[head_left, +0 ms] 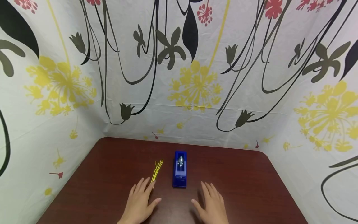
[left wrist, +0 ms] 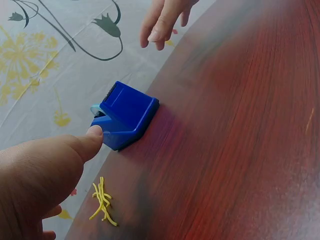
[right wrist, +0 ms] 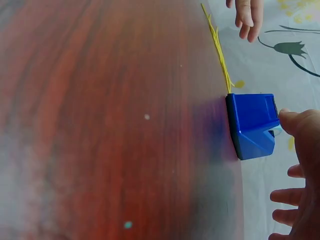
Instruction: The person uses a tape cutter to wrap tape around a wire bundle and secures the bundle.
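A blue tape dispenser (head_left: 180, 171) with a roll of clear tape stands upright near the middle of the table. To its left lies a small bunch of thin yellow strings (head_left: 157, 170). My left hand (head_left: 139, 200) is held over the table with fingers spread, its fingertips overlapping the near end of the strings in the head view. On the other side, my right hand (head_left: 210, 203) hovers in front and to the right of the dispenser, fingers apart and nothing in them. The dispenser (left wrist: 127, 112) also shows beyond the left thumb in the left wrist view.
The dark red-brown wooden table (head_left: 237, 174) has rounded far corners. A white cloth (head_left: 193, 124) printed with flowers hangs behind it and along both sides.
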A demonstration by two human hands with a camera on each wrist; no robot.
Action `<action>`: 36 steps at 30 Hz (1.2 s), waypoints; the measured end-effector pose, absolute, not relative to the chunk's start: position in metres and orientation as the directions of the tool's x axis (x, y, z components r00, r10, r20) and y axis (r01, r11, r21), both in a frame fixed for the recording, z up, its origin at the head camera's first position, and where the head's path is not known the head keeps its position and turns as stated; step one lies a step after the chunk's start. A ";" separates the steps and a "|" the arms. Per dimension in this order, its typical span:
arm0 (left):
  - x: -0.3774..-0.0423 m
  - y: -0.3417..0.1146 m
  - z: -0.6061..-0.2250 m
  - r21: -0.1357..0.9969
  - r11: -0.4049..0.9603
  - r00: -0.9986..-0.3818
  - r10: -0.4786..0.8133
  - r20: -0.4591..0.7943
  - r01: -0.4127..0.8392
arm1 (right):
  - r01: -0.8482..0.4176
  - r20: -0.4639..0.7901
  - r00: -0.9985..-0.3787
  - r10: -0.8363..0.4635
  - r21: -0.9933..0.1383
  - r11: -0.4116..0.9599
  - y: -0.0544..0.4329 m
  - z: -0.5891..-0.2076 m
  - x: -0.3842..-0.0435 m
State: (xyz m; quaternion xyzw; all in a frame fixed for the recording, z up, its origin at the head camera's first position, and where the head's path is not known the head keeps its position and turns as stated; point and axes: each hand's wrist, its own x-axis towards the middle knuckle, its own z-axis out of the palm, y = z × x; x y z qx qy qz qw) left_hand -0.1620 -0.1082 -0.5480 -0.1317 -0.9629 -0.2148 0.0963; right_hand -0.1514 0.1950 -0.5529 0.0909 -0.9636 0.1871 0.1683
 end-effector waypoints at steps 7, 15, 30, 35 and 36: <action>-0.167 -0.104 -0.549 0.375 0.869 -0.937 0.234 0.259 0.321 | -0.303 0.400 -0.903 -0.158 -0.331 0.894 0.189 -0.547 -0.156; -0.175 -0.095 -0.548 0.367 0.858 -0.919 0.258 0.296 0.359 | -0.321 0.380 -0.908 -0.175 -0.366 0.873 0.181 -0.541 -0.164; -0.180 -0.079 -0.549 0.405 0.832 -0.918 0.285 0.275 0.380 | -0.338 0.389 -0.904 -0.175 -0.404 0.850 0.168 -0.548 -0.176; -0.185 -0.076 -0.550 0.401 0.829 -0.913 0.289 0.288 0.389 | -0.339 0.368 -0.913 -0.177 -0.440 0.832 0.163 -0.546 -0.181; -0.186 -0.075 -0.550 0.400 0.827 -0.909 0.291 0.298 0.395 | -0.343 0.371 -0.911 -0.179 -0.444 0.828 0.162 -0.545 -0.183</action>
